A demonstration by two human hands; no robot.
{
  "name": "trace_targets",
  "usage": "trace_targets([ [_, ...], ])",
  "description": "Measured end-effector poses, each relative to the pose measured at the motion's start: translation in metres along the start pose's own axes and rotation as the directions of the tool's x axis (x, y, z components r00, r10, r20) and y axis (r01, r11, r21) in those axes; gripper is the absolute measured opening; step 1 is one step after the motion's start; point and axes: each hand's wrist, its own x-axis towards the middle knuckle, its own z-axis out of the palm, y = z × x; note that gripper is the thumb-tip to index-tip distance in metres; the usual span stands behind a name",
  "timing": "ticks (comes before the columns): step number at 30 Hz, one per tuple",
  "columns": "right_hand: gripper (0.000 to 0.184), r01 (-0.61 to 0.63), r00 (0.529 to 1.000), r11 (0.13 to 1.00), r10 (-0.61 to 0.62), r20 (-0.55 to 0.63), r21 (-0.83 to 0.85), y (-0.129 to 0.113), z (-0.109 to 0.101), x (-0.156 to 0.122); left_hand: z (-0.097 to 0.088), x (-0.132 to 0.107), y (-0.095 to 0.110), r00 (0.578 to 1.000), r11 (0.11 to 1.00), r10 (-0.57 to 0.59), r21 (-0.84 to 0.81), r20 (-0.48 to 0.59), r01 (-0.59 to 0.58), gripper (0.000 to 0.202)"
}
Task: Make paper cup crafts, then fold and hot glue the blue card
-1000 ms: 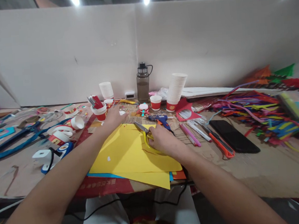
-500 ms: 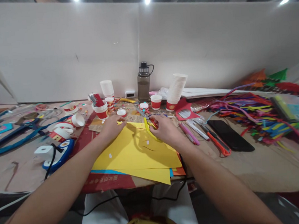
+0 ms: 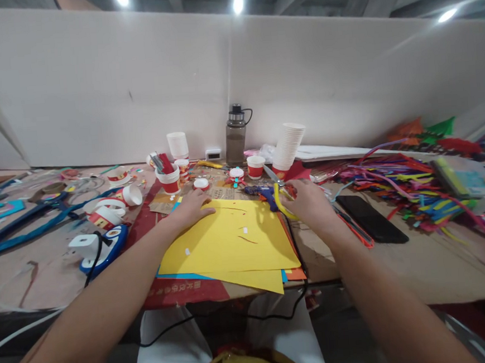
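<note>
View from the head camera of a worktable, with both bare hands reaching over it. The right hand (image 3: 309,204) is closed around the handles of a pair of scissors (image 3: 277,193), whose blades point away from the person and slightly left. The scissors are near the far right corner of a sheet of yellow paper (image 3: 226,244), just beside a blue glue gun (image 3: 267,195). The left hand (image 3: 191,209) is at the paper's far left corner, thumb parted moderately from the fingers; whether it presses on the sheet cannot be told. White scraps and thin cut marks show on the yellow surface, and blue and orange sheets show from beneath it. Beyond the left fingertips is a small red-and-white cup (image 3: 201,184). Farther back stand a cup of pens (image 3: 168,181), a bottle (image 3: 236,143) and a tall stack of paper cups (image 3: 289,147). Right of the right forearm lies a black phone (image 3: 371,219).
</note>
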Motion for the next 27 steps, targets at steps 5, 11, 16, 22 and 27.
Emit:
trace_targets([
  [5, 0.034, -0.069, 0.994, 0.979, 0.085, 0.073, -0.191, 0.018, -0.008, -0.012, -0.003, 0.003, 0.002, 0.999, 0.999, -0.029, -0.032, 0.022, 0.029, 0.037],
  [11, 0.036, -0.099, 0.983, 0.961, 0.134, 0.124, -0.257, 0.029, -0.005, -0.020, -0.001, 0.003, 0.001, 0.998, 0.998, -0.059, -0.025, -0.030, 0.058, 0.037],
  [16, 0.026, -0.044, 0.983, 0.962, 0.090, 0.161, -0.271, 0.038, 0.004, -0.020, 0.001, 0.006, -0.004, 0.995, 0.994, -0.096, -0.053, -0.038, 0.094, 0.032],
  [22, 0.031, 0.098, 0.988, 0.945, -0.056, 0.141, -0.313, 0.036, 0.011, -0.021, -0.010, 0.008, -0.007, 1.000, 0.997, -0.002, -0.081, 0.012, 0.003, 0.016],
  [27, 0.029, 0.219, 0.975, 0.976, -0.220, 0.038, 0.007, 0.010, 0.009, -0.015, -0.024, 0.005, -0.013, 0.998, 0.989, 0.022, -0.147, 0.055, -0.014, 0.016],
])
